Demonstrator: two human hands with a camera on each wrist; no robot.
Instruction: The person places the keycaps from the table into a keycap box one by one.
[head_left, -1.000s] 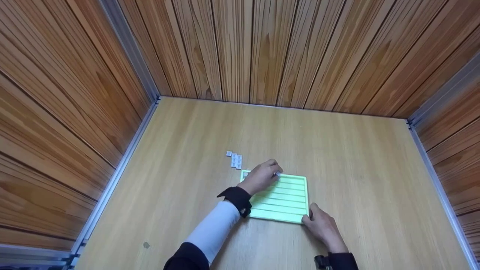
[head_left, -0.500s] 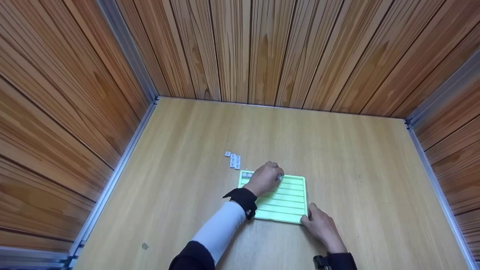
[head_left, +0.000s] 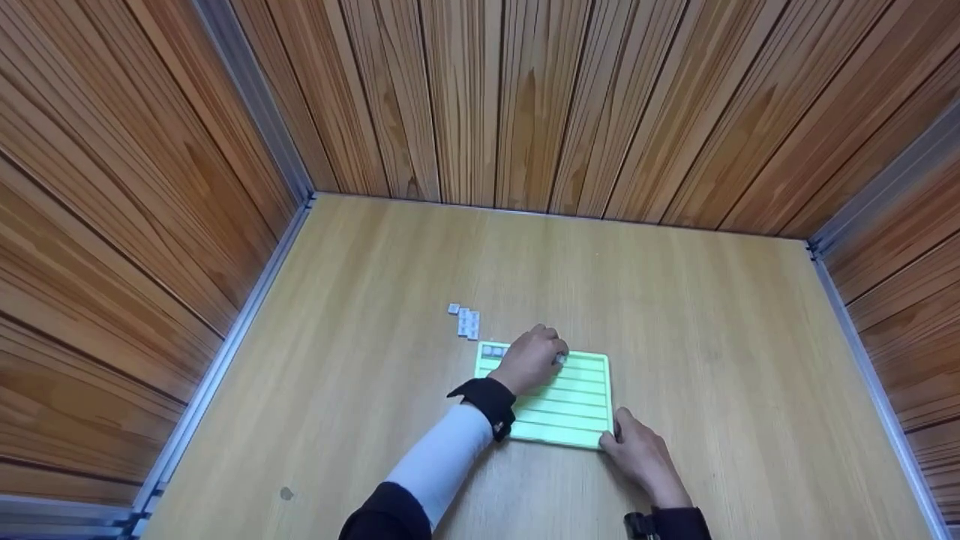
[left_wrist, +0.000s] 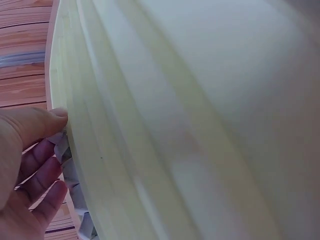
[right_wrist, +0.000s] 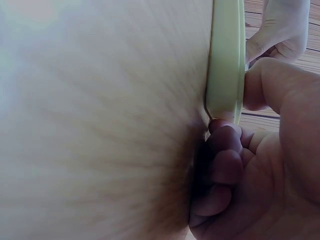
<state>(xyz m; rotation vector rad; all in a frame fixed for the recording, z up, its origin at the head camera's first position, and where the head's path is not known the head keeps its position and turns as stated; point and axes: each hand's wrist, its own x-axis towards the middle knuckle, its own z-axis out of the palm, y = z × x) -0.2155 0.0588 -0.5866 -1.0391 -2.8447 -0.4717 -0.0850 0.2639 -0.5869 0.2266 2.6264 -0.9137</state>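
Note:
My left hand reaches over the far row of a light green ridged tray and pinches a small pale grey block between thumb and fingers. Several similar blocks sit in that row's left end, partly covered by the hand. In the left wrist view, the thumb is at the end of a line of blocks along the ridge. My right hand grips the tray's near right corner. The right wrist view shows its thumb on top of the tray wall and its fingers curled beneath.
Beyond the tray's far left corner, several pale grey blocks lie grouped on the wooden table, with a single one just beside them. Wood-plank walls with metal edging enclose the table at the back and both sides.
My left hand has shifted slightly right and lowered its block into the far row, uncovering more of the blocks at the left end. The right hand keeps its grip on the corner.

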